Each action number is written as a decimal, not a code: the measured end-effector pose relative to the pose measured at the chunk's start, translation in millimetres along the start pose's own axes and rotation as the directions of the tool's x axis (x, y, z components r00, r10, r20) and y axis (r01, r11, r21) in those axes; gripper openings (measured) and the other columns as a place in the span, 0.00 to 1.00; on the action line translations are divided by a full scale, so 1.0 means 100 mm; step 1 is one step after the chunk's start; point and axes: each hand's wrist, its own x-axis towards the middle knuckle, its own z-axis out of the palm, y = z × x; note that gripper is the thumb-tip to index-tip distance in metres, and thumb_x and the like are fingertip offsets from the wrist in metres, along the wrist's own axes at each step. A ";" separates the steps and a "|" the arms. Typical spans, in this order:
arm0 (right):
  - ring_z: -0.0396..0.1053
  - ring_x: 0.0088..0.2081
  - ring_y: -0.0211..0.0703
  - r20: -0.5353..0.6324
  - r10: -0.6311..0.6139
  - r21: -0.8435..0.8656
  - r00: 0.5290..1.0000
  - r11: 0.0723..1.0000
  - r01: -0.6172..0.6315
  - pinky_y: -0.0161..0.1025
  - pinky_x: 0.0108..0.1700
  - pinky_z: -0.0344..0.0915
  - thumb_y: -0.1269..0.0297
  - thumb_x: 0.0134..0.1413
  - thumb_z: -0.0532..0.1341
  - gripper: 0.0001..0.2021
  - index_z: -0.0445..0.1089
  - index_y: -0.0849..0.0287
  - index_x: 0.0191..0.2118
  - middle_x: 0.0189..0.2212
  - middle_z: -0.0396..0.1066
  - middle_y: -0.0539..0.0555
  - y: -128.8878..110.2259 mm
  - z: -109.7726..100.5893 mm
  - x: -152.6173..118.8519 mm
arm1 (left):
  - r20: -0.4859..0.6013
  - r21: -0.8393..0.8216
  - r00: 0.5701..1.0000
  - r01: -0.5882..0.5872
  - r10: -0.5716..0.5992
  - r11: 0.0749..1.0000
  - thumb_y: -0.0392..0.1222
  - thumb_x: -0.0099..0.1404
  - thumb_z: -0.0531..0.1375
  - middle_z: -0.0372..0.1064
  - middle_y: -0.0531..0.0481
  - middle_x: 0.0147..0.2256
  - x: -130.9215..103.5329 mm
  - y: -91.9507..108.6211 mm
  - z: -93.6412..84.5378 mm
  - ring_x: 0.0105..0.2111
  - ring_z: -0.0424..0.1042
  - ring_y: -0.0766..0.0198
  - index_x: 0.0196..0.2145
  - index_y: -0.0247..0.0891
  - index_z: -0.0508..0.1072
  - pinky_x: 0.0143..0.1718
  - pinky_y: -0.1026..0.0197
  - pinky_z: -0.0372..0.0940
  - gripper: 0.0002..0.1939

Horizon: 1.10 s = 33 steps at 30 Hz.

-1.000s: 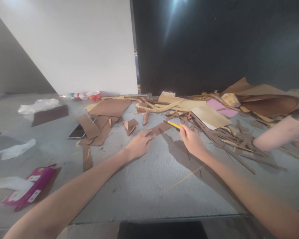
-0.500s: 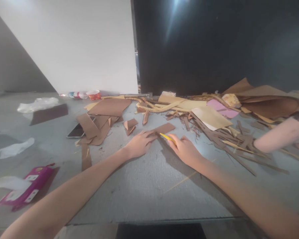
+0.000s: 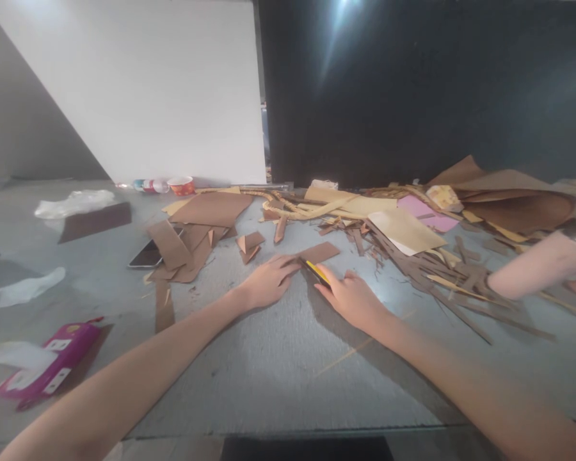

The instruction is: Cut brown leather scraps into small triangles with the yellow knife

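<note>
Fingers of the right hand [image 3: 358, 298] are clamped on a slim yellow-and-black tool [image 3: 317, 272]; those of the left hand [image 3: 265, 282] lie outstretched on one end of a brown strip [image 3: 321, 251]. Flat, plain and straight-edged, the strip slants across the grey table [image 3: 269, 378], between scattered brown scraps [image 3: 420, 266] and a partly covered phone [image 3: 146, 255].

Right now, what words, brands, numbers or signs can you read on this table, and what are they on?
No text can be read.
Magenta packet: markings too blurred to read.
Red cup: printed pattern, too small to make out.
Bottle: coloured bands, too small to read.
</note>
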 end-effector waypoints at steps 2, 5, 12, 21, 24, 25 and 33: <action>0.75 0.27 0.50 -0.011 -0.004 0.000 1.000 1.000 0.004 0.42 0.43 0.63 0.56 0.81 0.50 0.27 0.64 0.64 0.73 0.24 0.80 0.57 0.01 0.03 0.02 | 0.007 0.006 1.000 0.006 -0.006 1.000 0.32 0.75 0.51 0.68 0.43 0.68 0.00 0.00 0.00 0.68 0.68 0.52 0.66 0.43 0.72 0.70 0.44 0.65 0.26; 0.74 0.25 0.48 -0.021 -0.008 0.013 1.000 1.000 0.008 0.41 0.42 0.63 0.57 0.80 0.48 0.26 0.64 0.62 0.74 0.24 0.79 0.56 0.00 0.06 0.05 | 0.006 -0.007 1.000 -0.002 0.002 1.000 0.32 0.75 0.52 0.68 0.43 0.68 0.00 -0.01 0.01 0.68 0.68 0.51 0.67 0.43 0.72 0.70 0.42 0.65 0.27; 0.72 0.24 0.46 -0.047 0.021 0.011 0.999 1.000 -0.020 0.40 0.41 0.61 0.57 0.81 0.48 0.26 0.66 0.62 0.72 0.22 0.78 0.55 -0.05 0.05 0.07 | 0.007 -0.003 1.000 -0.013 0.013 1.000 0.32 0.75 0.52 0.68 0.43 0.67 0.01 -0.01 0.00 0.66 0.69 0.50 0.67 0.44 0.72 0.69 0.43 0.66 0.27; 0.72 0.24 0.47 -0.049 0.034 0.061 0.998 0.998 -0.031 0.41 0.42 0.62 0.57 0.80 0.48 0.25 0.68 0.61 0.71 0.23 0.78 0.55 -0.03 0.09 0.09 | 0.015 0.004 1.000 -0.008 0.008 1.000 0.32 0.75 0.52 0.68 0.42 0.68 0.02 0.00 -0.01 0.66 0.69 0.51 0.67 0.42 0.71 0.69 0.42 0.66 0.26; 0.72 0.25 0.47 -0.050 0.035 0.057 0.998 0.998 -0.032 0.41 0.42 0.62 0.57 0.80 0.48 0.26 0.67 0.61 0.72 0.23 0.78 0.56 -0.03 0.11 0.10 | 0.005 -0.003 1.000 -0.024 0.024 1.000 0.31 0.75 0.52 0.68 0.43 0.68 0.03 0.01 -0.02 0.66 0.69 0.51 0.67 0.43 0.72 0.69 0.43 0.66 0.27; 0.72 0.25 0.47 -0.046 0.034 0.048 0.998 0.998 -0.032 0.41 0.41 0.62 0.57 0.80 0.48 0.26 0.66 0.61 0.72 0.23 0.78 0.55 -0.03 0.11 0.11 | 0.001 -0.005 1.000 -0.027 0.027 1.000 0.31 0.75 0.52 0.69 0.43 0.68 0.03 0.01 -0.02 0.66 0.69 0.51 0.67 0.43 0.72 0.69 0.43 0.66 0.27; 0.75 0.28 0.49 -0.020 0.028 0.006 0.999 1.000 -0.028 0.40 0.41 0.61 0.57 0.80 0.48 0.26 0.64 0.59 0.74 0.25 0.79 0.56 -0.05 0.12 0.15 | -0.015 -0.015 0.999 -0.036 0.036 0.999 0.31 0.73 0.53 0.71 0.43 0.66 0.04 0.00 -0.01 0.65 0.71 0.50 0.67 0.45 0.73 0.68 0.42 0.67 0.28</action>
